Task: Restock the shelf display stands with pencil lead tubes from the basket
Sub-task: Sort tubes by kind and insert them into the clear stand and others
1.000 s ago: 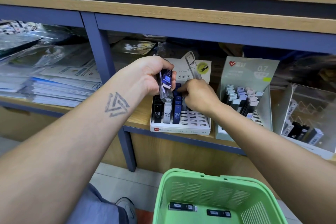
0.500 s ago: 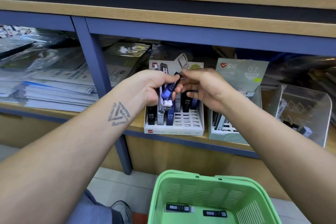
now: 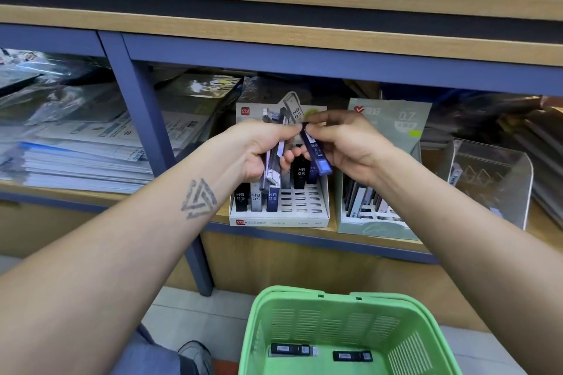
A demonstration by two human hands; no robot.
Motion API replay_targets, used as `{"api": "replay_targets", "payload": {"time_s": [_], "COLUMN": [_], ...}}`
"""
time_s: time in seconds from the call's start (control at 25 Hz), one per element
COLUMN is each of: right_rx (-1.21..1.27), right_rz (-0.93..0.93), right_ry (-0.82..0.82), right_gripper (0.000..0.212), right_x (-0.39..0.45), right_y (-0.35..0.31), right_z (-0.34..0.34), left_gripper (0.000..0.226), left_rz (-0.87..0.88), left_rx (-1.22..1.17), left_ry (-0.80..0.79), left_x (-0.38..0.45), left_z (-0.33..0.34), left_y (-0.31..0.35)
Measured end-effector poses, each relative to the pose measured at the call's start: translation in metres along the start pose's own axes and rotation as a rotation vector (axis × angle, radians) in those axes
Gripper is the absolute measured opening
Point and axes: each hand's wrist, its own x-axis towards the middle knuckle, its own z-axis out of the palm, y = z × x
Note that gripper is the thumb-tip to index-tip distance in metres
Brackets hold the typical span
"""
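Holding, left hand point(image 3: 259, 152): a small bunch of lead tubes point(image 3: 274, 167) is gripped upright in curled fingers, in front of the white stand.
Right hand point(image 3: 347, 146): one blue tube point(image 3: 315, 152) is pinched near its top between thumb and forefinger; it hangs tilted, its pale blue cap lowest, just beside the left hand's bunch.
White stand point(image 3: 278, 218): set on the wooden shelf point(image 3: 122, 196); three tubes marked HB 0.5 (black, grey, blue) are seen in the front row, more behind, and many slots in the lower right are unfilled.
Green stand point(image 3: 377, 230): placed just right of the white one, marked 0.7; tubes are stood in its slots, partly covered by the right wrist.
Clear stand point(image 3: 493, 179): at far right; its contents are hard to make out.
Basket point(image 3: 304, 304): green, below the shelf; two black tubes point(image 3: 291, 350) are laid flat on its floor, apart from each other.
Hidden: the number of tubes in the left hand cannot be counted; the back rows of the white stand are covered by both hands.
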Motion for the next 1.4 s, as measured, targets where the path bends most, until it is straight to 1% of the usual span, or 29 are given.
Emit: {"api": "replay_targets", "payload": {"time_s": [0.08, 0.16, 0.28, 0.32, 0.4, 0.48, 0.56, 0.64, 0.68, 0.8, 0.92, 0.96, 1.08, 1.28, 1.4], "right_rx": [-0.085, -0.147, -0.050, -0.051, -0.203, -0.333, -0.396, -0.561, -0.679, -1.008, -1.394, -1.446, -1.448, -1.445, -1.490], "right_rz": [-0.031, -0.025, -0.018, -0.055, -0.185, -0.300, -0.364, -0.385, -0.355, -0.227, -0.223, -0.235, -0.235, -0.227, -0.297], "right_ry": [0.022, -0.008, -0.065, -0.095, -0.117, -0.053, 0.047, 0.139, 0.150, 0.079, 0.011, 0.007, 0.028, -0.030, 0.006], "right_gripper": [0.009, 0.005, 0.011, 0.012, 0.020, 0.020, 0.016, 0.020, 0.022, 0.022, 0.027, 0.024, 0.011, 0.017, 0.014], "right_x": [0.000, -0.001, -0.004, -0.005, -0.007, -0.007, -0.002, 0.005, 0.008, 0.013, 0.021, 0.023, 0.028, 0.030, 0.031], "right_y": [0.003, 0.005, 0.003, 0.002, 0.002, 0.001, -0.007, -0.018, -0.023, -0.022, 0.000, 0.008, 0.025, 0.032, 0.029], "right_z": [-0.001, -0.001, -0.010, -0.014, -0.020, -0.024, -0.031, -0.040, -0.043, -0.040, -0.030, -0.028, -0.028, -0.027, -0.026], "left_gripper": [0.020, 0.016, 0.016, 0.017, 0.019, 0.022, 0.026, 0.030, 0.030, 0.021, 0.007, 0.005, 0.004, 0.006, 0.005], "left_rz": [0.016, 0.010, 0.002, 0.001, -0.008, -0.033, -0.051, -0.080, -0.107, -0.180, -0.176, -0.166, -0.134, -0.113, -0.110], "left_rx": [-0.007, -0.035, -0.075, -0.097, -0.131, -0.104, -0.070, -0.092, -0.114, -0.146, -0.178, -0.196, -0.225, -0.211, -0.204], "left_ry": [-0.021, -0.023, 0.032, 0.063, 0.111, 0.107, 0.084, 0.085, 0.088, 0.042, -0.003, -0.003, 0.012, 0.032, 0.032], "left_x": [0.001, 0.003, 0.007, 0.009, 0.011, 0.011, 0.010, 0.007, 0.006, 0.001, -0.003, -0.003, 0.001, 0.005, 0.004], "left_z": [0.003, 0.003, 0.000, -0.002, -0.006, -0.007, -0.003, -0.001, -0.002, -0.005, -0.005, -0.005, -0.007, -0.011, -0.012], "left_y": [0.002, 0.003, 0.006, 0.008, 0.010, 0.010, 0.009, 0.009, 0.009, 0.012, 0.013, 0.012, 0.012, 0.013, 0.014]}}
